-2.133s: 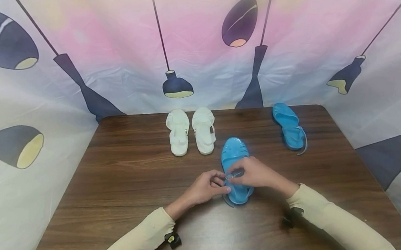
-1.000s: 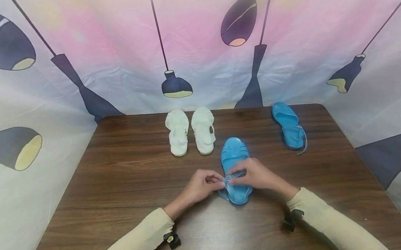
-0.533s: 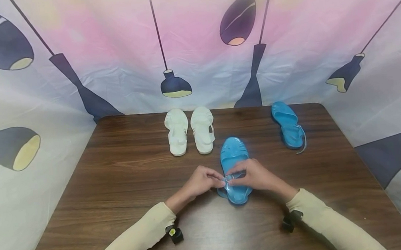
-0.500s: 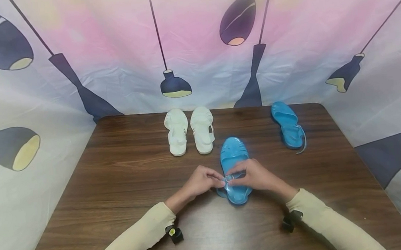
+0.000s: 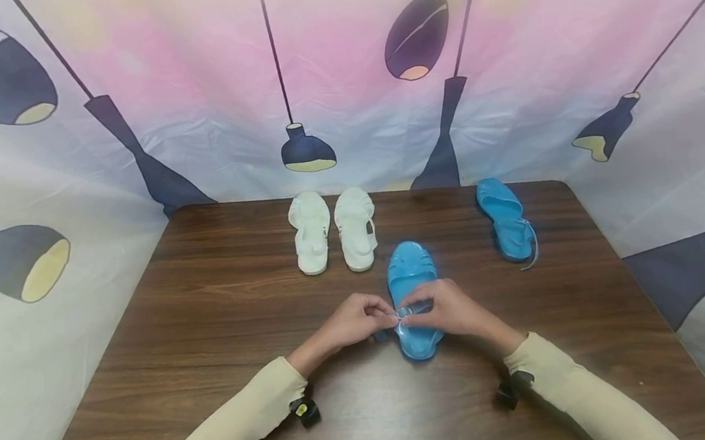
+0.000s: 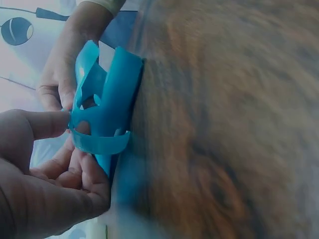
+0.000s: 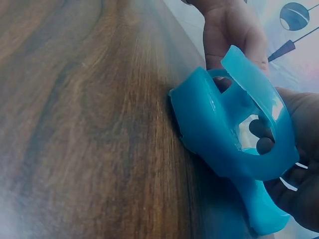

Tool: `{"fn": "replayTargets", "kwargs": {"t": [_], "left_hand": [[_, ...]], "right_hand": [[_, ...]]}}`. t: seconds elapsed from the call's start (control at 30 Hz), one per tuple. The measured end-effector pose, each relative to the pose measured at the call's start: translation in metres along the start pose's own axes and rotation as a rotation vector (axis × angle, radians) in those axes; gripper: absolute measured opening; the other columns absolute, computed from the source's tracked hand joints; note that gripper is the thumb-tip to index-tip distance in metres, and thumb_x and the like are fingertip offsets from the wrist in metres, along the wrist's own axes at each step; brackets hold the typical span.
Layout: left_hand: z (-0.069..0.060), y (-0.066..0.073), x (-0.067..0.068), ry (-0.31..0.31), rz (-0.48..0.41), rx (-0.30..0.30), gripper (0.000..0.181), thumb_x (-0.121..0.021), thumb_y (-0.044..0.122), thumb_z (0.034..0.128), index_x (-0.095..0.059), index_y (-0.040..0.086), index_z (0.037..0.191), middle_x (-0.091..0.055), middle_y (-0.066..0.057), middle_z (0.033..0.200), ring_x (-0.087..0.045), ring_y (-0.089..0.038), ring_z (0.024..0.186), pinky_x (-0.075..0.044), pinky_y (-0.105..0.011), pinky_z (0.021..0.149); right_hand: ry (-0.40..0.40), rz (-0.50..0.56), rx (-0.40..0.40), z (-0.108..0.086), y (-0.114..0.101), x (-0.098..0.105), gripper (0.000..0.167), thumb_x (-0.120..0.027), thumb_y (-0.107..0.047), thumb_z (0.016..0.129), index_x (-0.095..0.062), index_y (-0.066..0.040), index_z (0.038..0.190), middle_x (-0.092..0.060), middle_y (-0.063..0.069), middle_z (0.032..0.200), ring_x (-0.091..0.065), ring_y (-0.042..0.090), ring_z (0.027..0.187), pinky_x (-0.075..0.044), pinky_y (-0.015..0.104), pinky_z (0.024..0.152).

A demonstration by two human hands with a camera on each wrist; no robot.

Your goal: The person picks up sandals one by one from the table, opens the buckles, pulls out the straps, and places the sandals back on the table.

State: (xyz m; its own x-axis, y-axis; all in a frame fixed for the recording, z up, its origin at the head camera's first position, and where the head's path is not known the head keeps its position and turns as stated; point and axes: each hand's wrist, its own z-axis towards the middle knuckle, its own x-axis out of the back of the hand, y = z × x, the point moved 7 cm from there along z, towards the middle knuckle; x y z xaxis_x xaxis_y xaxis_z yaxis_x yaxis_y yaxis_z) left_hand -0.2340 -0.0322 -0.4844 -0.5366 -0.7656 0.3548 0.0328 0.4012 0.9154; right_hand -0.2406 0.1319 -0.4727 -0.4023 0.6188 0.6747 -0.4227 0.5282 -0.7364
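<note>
A blue jelly sandal [image 5: 409,264] lies sole down on the table, its toe pointing away from me. At the left side of its ankle opening, my left hand [image 5: 357,319] pinches the strap between thumb and fingers. From the other side my right hand [image 5: 448,305] reaches over the sandal and pinches the strap near the buckle, fingertips almost meeting the left ones. In the left wrist view, a loose band of the strap [image 6: 102,143] curves below the left thumb. The right wrist view shows the heel part [image 7: 209,114] close up. Fingertips partly hide the buckle.
Another blue sandal [image 5: 499,209] lies at the back right with its strap hanging loose. Two white sandals [image 5: 312,245] stand side by side at the back middle. The wooden table [image 5: 221,310] ends at a printed curtain [image 5: 212,85] behind and at both sides.
The left fingers have closed in on the strap beside the buckle, and the loose strap end has swung left and up. The right hand has barely shifted; the sandal stays in place.
</note>
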Motion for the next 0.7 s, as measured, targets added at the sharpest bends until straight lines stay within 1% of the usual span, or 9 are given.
{"fn": "replayTargets", "kwargs": {"t": [0.17, 0.37, 0.5, 0.6, 0.7], "left_hand": [[-0.0037, -0.0036, 0.0009, 0.007, 0.007, 0.003, 0.016, -0.069, 0.02, 0.0972, -0.075, 0.005, 0.099, -0.071, -0.001, 0.085, -0.063, -0.014, 0.072, -0.055, -0.031, 0.061], [-0.0028, -0.0024, 0.0008, 0.032, -0.025, 0.001, 0.013, -0.07, 0.015, 0.0962, -0.076, 0.004, 0.096, -0.071, 0.0, 0.082, -0.06, -0.011, 0.07, -0.052, -0.027, 0.058], [-0.0006, -0.0002, -0.0005, 0.037, -0.024, -0.023, 0.013, -0.07, 0.013, 0.0957, -0.077, 0.003, 0.095, -0.072, -0.001, 0.082, -0.058, -0.008, 0.069, -0.048, -0.024, 0.057], [0.001, -0.0003, -0.0018, 0.034, -0.035, -0.04, 0.012, -0.07, 0.011, 0.0953, -0.076, 0.001, 0.095, -0.073, -0.004, 0.083, -0.058, -0.008, 0.07, -0.047, -0.023, 0.058], [0.002, -0.0014, -0.0028, 0.026, -0.059, -0.04, 0.012, -0.07, 0.009, 0.0952, -0.076, -0.001, 0.096, -0.073, -0.006, 0.084, -0.058, -0.008, 0.071, -0.047, -0.023, 0.059]], "right_hand": [[-0.003, 0.013, -0.022, 0.0005, 0.0025, -0.0001, 0.028, -0.081, -0.038, 0.089, -0.079, -0.023, 0.112, -0.074, -0.014, 0.104, -0.067, 0.004, 0.095, -0.057, 0.026, 0.083], [-0.006, 0.014, -0.029, 0.0005, 0.0026, -0.0014, 0.027, -0.082, -0.036, 0.088, -0.079, -0.021, 0.111, -0.075, -0.012, 0.104, -0.067, 0.005, 0.095, -0.057, 0.028, 0.083], [-0.006, 0.031, -0.014, 0.0005, 0.0017, -0.0026, 0.029, -0.081, -0.037, 0.089, -0.079, -0.019, 0.112, -0.075, -0.009, 0.104, -0.068, 0.006, 0.095, -0.058, 0.028, 0.082], [-0.001, 0.039, 0.006, 0.0007, 0.0008, -0.0036, 0.03, -0.081, -0.038, 0.089, -0.079, -0.017, 0.111, -0.076, -0.008, 0.103, -0.068, 0.007, 0.095, -0.058, 0.029, 0.082], [0.003, 0.04, 0.013, 0.0008, 0.0006, -0.0043, 0.03, -0.081, -0.038, 0.089, -0.079, -0.017, 0.111, -0.076, -0.008, 0.103, -0.069, 0.007, 0.094, -0.058, 0.029, 0.082]]}}
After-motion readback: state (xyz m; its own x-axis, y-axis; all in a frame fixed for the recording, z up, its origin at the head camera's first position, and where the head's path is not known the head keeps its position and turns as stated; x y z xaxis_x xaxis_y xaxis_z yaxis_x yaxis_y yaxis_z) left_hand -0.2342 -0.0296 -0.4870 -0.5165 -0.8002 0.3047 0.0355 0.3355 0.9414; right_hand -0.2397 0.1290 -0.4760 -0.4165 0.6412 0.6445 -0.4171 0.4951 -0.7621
